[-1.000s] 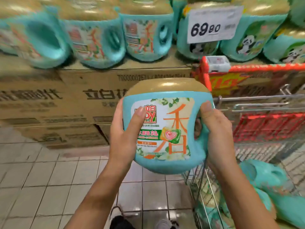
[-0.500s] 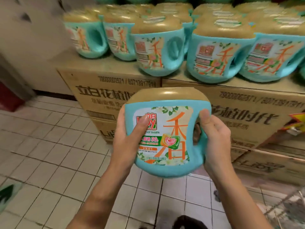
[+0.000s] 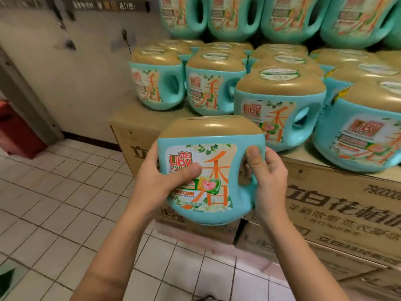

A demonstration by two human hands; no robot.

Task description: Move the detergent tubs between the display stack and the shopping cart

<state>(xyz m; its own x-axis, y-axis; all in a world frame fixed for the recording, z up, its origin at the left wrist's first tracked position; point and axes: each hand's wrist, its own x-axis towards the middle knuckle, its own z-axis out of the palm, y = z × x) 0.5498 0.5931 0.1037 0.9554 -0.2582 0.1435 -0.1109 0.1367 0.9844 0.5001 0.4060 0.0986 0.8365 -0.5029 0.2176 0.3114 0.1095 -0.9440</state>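
Left hand [image 3: 155,183]: curled against the left flank of the held detergent tub [image 3: 211,205], thumb laid flat across the printed label [image 3: 219,168], fingers reaching round the back and mostly hidden.

Right hand [image 3: 270,181]: wrapped round the moulded handle [image 3: 247,194] on the tub's right side, thumb pressed on the handle's front, fingers curled through the cut-out.

Item: held detergent tub, teal plastic body, tan domed lid [image 3: 208,127]. It is carried upright between both hands, clear of any surface.

Surroundings: display tubs [image 3: 280,105] are ranged just beyond and to the right of the right hand, on cardboard cartons [image 3: 338,205]. A bare patch of carton top [image 3: 125,115] is seen beyond and above the left hand. Shopping cart: not in view.

Handling, as judged:
- Weight is taken to be considerable, the tub being bulky and held two-handed.
- Walls are judged rigid, with little give expected.
- Glossy label and smooth plastic are judged slippery, so a flat palm alone is not to be trusted.
- Best hold: the handle cut-out, fingers fully through, with the other hand supporting the side or underside.
- The lid is not to be used as a lifting point; whether it is latched cannot be told.
- Breakage is judged unlikely, though the lid could be cracked by a drop on the tiled floor [image 3: 65,203].
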